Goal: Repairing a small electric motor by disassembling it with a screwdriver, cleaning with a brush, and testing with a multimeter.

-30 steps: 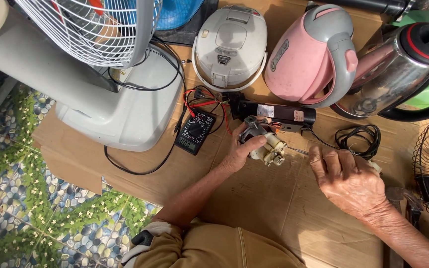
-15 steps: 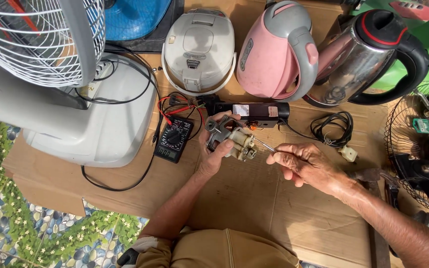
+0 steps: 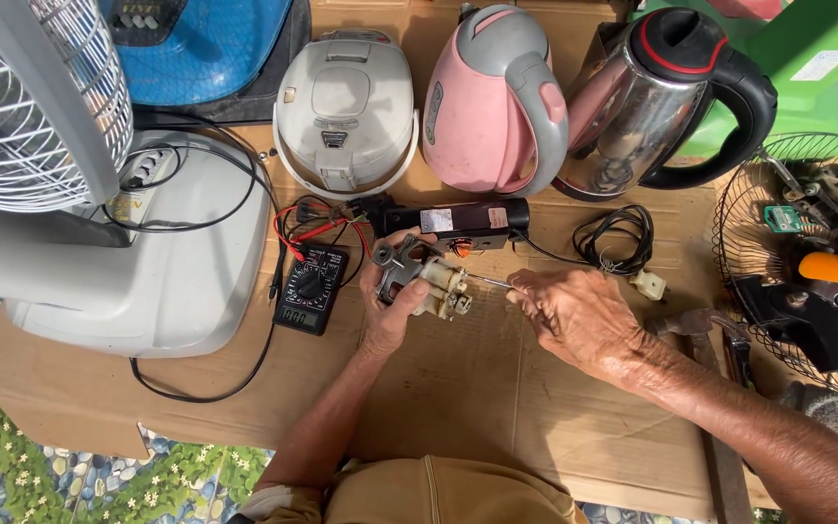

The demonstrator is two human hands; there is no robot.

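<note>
1. Above the cardboard, the left hand clasps a small motor just beside the multimeter.
2. Right hand pinches a thin screwdriver, its tip touching the motor.

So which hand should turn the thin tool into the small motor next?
Right hand: it already pinches the thin tool, tip at the small motor. The left hand is busy gripping the motor.

motor: dull metal w/ cream plastic | kettle: glossy steel, blk plastic handle | pink kettle: smooth plastic | cardboard: matt, creased
</note>
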